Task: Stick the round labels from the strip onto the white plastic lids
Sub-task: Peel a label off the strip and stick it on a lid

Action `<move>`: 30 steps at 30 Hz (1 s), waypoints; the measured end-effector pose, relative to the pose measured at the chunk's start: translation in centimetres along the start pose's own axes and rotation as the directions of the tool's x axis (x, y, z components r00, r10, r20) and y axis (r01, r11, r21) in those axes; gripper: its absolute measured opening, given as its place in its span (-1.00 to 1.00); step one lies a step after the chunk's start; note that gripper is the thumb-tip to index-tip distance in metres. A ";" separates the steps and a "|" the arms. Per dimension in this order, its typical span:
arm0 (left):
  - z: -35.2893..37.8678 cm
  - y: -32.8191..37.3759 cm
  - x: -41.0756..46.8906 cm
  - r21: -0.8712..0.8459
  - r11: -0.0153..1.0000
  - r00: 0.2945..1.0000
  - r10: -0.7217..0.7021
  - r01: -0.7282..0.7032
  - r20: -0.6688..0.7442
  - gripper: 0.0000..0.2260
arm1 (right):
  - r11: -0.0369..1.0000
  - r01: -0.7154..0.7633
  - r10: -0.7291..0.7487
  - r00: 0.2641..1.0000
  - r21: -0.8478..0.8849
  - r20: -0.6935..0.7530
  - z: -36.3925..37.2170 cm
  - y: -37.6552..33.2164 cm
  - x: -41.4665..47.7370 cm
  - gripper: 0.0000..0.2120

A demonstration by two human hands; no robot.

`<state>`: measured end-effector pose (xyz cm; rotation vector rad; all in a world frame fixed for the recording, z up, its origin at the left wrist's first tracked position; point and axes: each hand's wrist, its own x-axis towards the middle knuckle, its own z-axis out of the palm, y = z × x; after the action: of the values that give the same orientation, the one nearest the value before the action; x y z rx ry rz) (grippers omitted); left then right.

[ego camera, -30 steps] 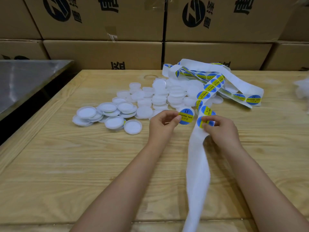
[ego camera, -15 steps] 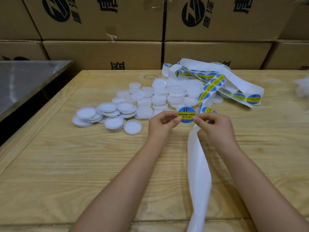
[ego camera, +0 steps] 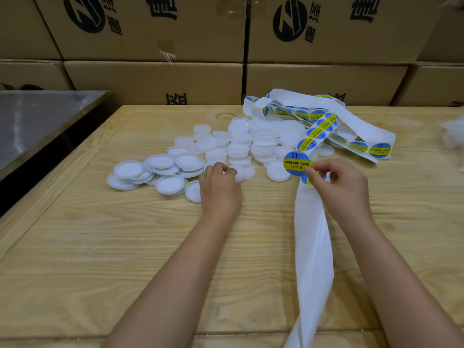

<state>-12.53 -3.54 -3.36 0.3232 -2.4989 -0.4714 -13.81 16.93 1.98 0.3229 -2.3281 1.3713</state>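
Observation:
A pile of white plastic lids (ego camera: 238,146) lies in the middle of the wooden table (ego camera: 100,247). My left hand (ego camera: 221,189) sits at the pile's near edge, with fingers and thumb curled on one white lid (ego camera: 244,172). My right hand (ego camera: 344,187) pinches a peeled round blue and yellow label (ego camera: 296,163) by its right edge and holds it up over the lids. The label strip (ego camera: 316,131) loops from the far side of the table under my right hand. Its bare white backing (ego camera: 313,247) trails toward me over the table edge.
Several lids lying rim-up (ego camera: 160,163) are grouped at the pile's left. Stacked cardboard boxes (ego camera: 150,79) form a wall behind the table. A metal surface (ego camera: 37,116) stands to the left across a dark gap. Something white (ego camera: 453,134) lies at the right edge.
My left hand has let go of the label and moved left and down onto the lids. My right hand alone now holds the label, which is slightly further right.

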 end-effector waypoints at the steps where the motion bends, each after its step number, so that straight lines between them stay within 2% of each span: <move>1: 0.0 -0.2 0.1 0.018 1.000 1.000 -0.005 0.005 0.010 -0.79 | 0.999 0.000 0.000 1.000 0.041 0.009 -0.2 -0.1 0.1 -0.93; 4: -0.2 -0.5 0.5 -0.029 1.000 1.000 -0.009 0.009 0.005 -0.84 | 0.967 -0.050 0.044 0.999 0.248 0.029 -1.0 -0.3 0.4 -0.92; 6: -0.4 -0.2 0.4 -0.256 0.966 0.999 -0.030 0.025 -0.016 -0.88 | 0.928 -0.073 0.071 0.997 0.366 0.019 -1.5 -0.5 0.6 -0.89; 7: -0.6 0.2 0.3 -0.420 0.904 0.997 -0.076 0.075 0.012 -0.91 | 0.910 -0.080 0.079 0.997 0.408 0.019 -1.7 -0.7 0.7 -0.87; 9: -1.0 0.7 0.2 -0.679 0.700 0.975 -0.171 0.222 0.142 -0.93 | 0.889 -0.094 0.092 0.995 0.449 0.026 -1.8 -0.9 0.7 -0.84; 12: -1.2 1.3 0.2 -0.830 0.403 0.921 -0.214 0.387 0.325 -0.91 | 0.883 -0.138 0.111 0.990 0.448 0.087 -1.3 -1.1 0.4 -0.86; 15: -1.5 2.1 0.0 -0.874 -0.006 0.861 -0.172 0.486 0.479 -0.93 | 0.852 -0.273 0.190 0.956 0.447 0.221 0.3 -1.2 -0.1 -0.78; 17: -1.6 2.7 -0.3 -0.849 -0.158 0.846 -0.110 0.504 0.522 -0.94 | 0.838 -0.341 0.243 0.932 0.425 0.270 1.5 -1.2 -0.8 -0.67; 18: -1.6 3.0 -0.4 -0.835 -0.203 0.841 -0.083 0.511 0.535 -0.94 | 0.826 -0.365 0.264 0.924 0.429 0.279 2.1 -1.1 -1.2 -0.64; 20: -1.7 3.2 -0.6 -0.810 -0.248 0.830 -0.038 0.532 0.556 -0.90 | 0.784 -0.401 0.302 0.913 0.473 0.273 3.0 -1.0 -1.7 -0.63; 23: -1.9 3.2 -0.8 -0.783 -0.245 0.818 0.093 0.572 0.568 -0.85 | 0.729 -0.409 0.332 0.913 0.549 0.238 3.8 -0.7 -1.9 -0.62; 25: -1.9 3.2 -1.0 -0.782 -0.201 0.808 0.167 0.590 0.566 -0.82 | 0.694 -0.413 0.347 0.909 0.590 0.229 4.1 -0.6 -2.0 -0.60; 27: -1.8 3.3 -1.3 -0.784 -0.101 0.782 0.220 0.613 0.583 -0.94 | 0.640 -0.424 0.373 0.901 0.641 0.223 4.3 -0.5 -1.9 -0.62; 29: -2.0 3.5 -1.3 -0.766 -0.049 0.750 0.252 0.641 0.612 -0.78 | 0.614 -0.410 0.383 0.902 0.675 0.199 4.2 -0.4 -1.7 -0.65; 30: -2.0 3.5 -1.2 -0.745 -0.062 0.732 0.252 0.664 0.632 -0.72 | 0.631 -0.393 0.374 0.909 0.669 0.181 4.1 -0.3 -1.5 -0.64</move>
<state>-10.83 -0.47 -0.99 -0.0875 -1.6854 -2.8253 -13.32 13.21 -0.20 0.0342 -1.8454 2.4680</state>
